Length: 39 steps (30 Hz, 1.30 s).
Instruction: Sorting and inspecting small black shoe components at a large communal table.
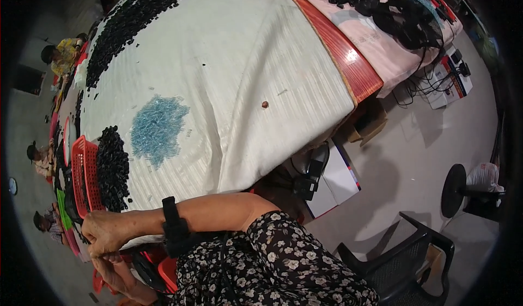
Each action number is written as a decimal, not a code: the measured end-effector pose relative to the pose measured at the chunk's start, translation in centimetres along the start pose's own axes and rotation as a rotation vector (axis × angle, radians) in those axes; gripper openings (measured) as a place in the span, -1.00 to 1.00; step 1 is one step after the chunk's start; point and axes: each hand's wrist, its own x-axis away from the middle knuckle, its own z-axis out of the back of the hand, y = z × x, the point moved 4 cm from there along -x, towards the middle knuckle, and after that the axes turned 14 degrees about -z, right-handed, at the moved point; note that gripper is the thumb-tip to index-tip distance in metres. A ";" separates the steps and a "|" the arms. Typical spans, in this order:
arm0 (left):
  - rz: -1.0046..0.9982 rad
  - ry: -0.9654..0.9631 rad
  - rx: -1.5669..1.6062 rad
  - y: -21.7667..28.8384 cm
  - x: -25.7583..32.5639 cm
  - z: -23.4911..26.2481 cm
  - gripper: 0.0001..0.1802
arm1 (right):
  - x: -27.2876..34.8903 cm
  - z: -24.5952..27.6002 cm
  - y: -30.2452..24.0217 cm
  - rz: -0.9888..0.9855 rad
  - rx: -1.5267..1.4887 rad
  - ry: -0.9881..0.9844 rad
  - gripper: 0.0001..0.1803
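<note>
While our right hand (103, 233) is curled narrow close to our left hand (109, 269), and we cannot tell whether either holds anything, we should keep both steady and clear of the red basket (93, 180) and black pieces (113, 170) just beyond the right hand.

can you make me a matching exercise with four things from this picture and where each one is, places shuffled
1 red basket
2 blue glassy pieces
3 black chair
4 black strap

A around the right forearm
B just left of a heap of black pieces
C picture's lower right
D heaped on the white cloth

Pairs: 1-B, 2-D, 3-C, 4-A
</note>
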 end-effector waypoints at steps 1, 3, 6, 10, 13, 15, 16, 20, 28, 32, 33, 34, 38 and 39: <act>0.009 -0.013 -0.024 -0.1 0.0 -0.1 -0.68 | 0.3 0.3 -0.4 0.002 0.016 0.002 -0.71; 0.018 0.009 0.021 -0.3 0.1 -0.4 -0.69 | 0.3 0.0 -0.3 0.007 0.035 -0.011 -0.71; 0.006 0.104 0.021 -0.5 0.6 -0.6 -0.68 | 0.8 0.0 -0.7 0.051 0.004 0.011 -0.73; 0.025 0.237 -0.011 -1.8 1.0 -1.3 -0.60 | 1.0 0.0 -0.1 0.046 0.076 0.023 -0.72; 0.007 0.475 0.005 -2.4 2.2 -1.7 -0.67 | 1.3 -0.4 -0.3 -0.018 0.093 -0.017 -0.71; 0.046 0.324 -0.020 -3.1 1.4 -3.1 -0.68 | 1.1 -0.8 0.6 -0.004 0.248 -0.009 -0.69; 0.058 0.337 -0.079 -3.3 1.4 -3.2 -0.68 | 1.0 -0.8 1.2 -0.054 0.271 -0.016 -0.65; 0.098 0.396 -0.135 -3.7 0.8 -4.2 -0.73 | 1.1 -0.9 2.0 -0.157 0.291 -0.048 -0.68; 0.077 0.393 0.058 -4.4 1.0 -1.2 -0.80 | 0.7 -1.3 3.0 -0.352 0.233 -0.125 -0.61; 0.100 0.465 0.118 -5.1 1.3 0.4 -0.82 | 0.2 -1.2 3.1 -0.433 0.302 -0.152 -0.66; 0.118 0.457 0.136 -5.4 1.3 0.6 -0.82 | 0.1 -1.1 3.3 -0.464 0.365 -0.145 -0.66; 0.120 0.471 0.143 -5.7 1.3 1.0 -0.82 | 0.0 -1.1 3.9 -0.471 0.371 -0.152 -0.65; 0.132 0.485 0.181 -6.4 1.2 1.9 -0.82 | -0.7 -1.0 4.5 -0.491 0.463 -0.167 -0.67; 0.126 0.489 0.189 -6.7 1.2 2.1 -0.82 | -0.8 -0.9 5.0 -0.492 0.489 -0.170 -0.68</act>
